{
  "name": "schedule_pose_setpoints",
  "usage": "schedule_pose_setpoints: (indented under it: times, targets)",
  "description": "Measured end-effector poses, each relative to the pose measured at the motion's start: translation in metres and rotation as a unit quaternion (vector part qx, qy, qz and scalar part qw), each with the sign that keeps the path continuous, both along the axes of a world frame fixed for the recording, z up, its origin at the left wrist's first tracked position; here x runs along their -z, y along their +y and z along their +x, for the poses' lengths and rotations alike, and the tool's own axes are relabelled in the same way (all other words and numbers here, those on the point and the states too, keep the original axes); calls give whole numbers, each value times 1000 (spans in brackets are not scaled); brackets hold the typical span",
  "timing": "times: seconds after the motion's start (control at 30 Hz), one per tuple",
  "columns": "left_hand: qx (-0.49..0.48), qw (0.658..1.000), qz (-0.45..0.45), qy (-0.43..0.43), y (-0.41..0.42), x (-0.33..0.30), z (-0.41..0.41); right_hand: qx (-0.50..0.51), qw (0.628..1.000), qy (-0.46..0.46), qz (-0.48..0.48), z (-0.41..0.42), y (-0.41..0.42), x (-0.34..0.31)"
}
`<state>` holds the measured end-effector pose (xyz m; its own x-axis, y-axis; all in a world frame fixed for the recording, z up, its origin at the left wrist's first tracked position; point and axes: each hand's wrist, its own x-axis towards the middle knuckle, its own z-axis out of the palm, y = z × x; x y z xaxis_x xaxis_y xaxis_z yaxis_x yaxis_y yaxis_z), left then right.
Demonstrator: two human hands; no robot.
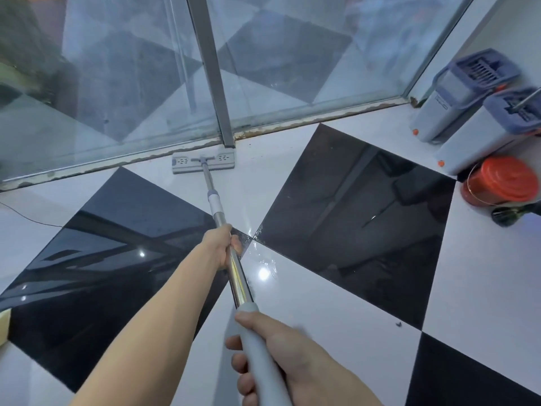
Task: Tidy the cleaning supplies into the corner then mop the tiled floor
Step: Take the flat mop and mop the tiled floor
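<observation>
While the right hand (295, 356) wraps its grip round the mop's grey handle end nearest the camera, the left hand (224, 247) clamps the shiny steel pole (238, 276) farther up. Beyond, the flat grey mop head (203, 162) lies on a white floor tile (263, 171) against the glass door's track, with two mop buckets (456, 98) in the right corner.

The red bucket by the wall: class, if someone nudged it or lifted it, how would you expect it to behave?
The red bucket would probably slide easily, since the tiled floor looks glossy and wet. It looks like plastic, so probably light unless filled; its lid hides the contents. Its thin wire handle would likely let it swing when lifted.
</observation>
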<state>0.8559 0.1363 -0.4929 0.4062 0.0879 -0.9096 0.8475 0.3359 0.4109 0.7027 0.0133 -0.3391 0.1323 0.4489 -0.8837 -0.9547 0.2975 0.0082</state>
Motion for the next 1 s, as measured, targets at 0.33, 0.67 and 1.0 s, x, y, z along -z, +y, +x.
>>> schedule_pose_setpoints:
  times: [0.33, 0.67, 1.0]
  targets:
    - [-66, 994, -81, 15, -13, -27, -114, -69, 998, 0, 9, -64, -13, -9]
    - [-94, 994, -50, 27, -80, -64, -316, -78, 996, -38, 3, -213, -62, 3]
    - [-97, 992, -67, 32, -82, -73, -353, -31, 997, -8, 70, -252, -68, -3]
